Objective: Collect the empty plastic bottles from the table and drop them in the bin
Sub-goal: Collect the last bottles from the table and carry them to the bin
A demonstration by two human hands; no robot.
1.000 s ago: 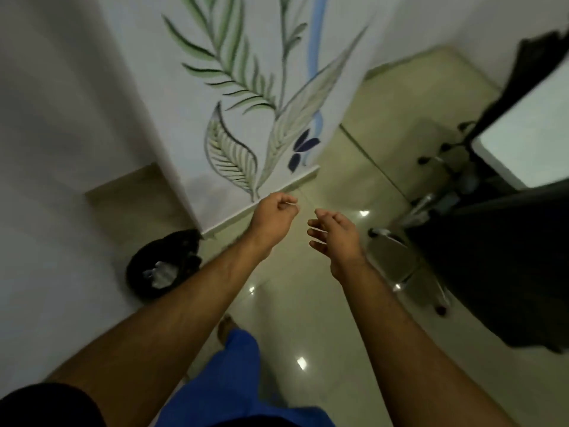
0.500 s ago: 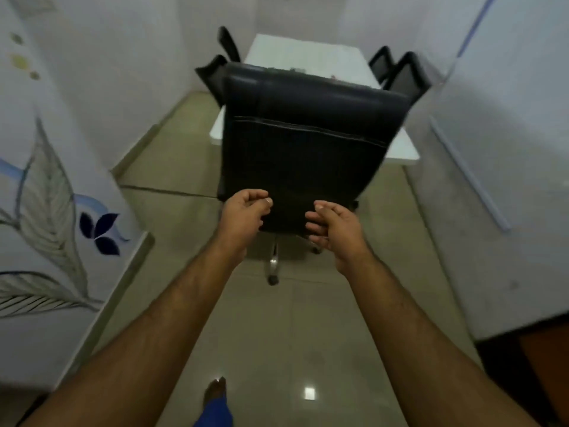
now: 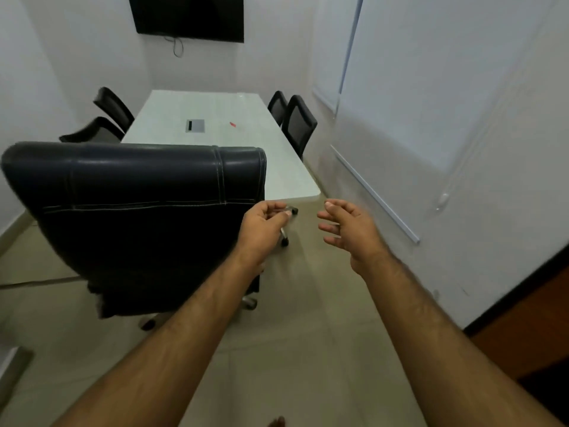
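Observation:
A long white table (image 3: 286,177) runs away from me down the middle of the room. No plastic bottle shows on it; only a small red scrap (image 3: 232,124) and a grey inset socket panel (image 3: 195,125) lie on its top. The bin is out of view. My left hand (image 3: 263,229) hangs in front of me beside the near chair, fingers curled in with nothing in them. My right hand (image 3: 349,229) is held out at the same height, fingers spread and empty.
A large black leather office chair (image 3: 135,217) stands at the table's near end, left of my hands. Smaller black chairs (image 3: 300,123) line both long sides. A dark screen (image 3: 189,16) hangs on the far wall. A white wall (image 3: 431,134) runs close on the right.
My view has swung from the bin by the leaf-painted wall round to the table. The leather chair now sits to the left. My right fingers have spread apart.

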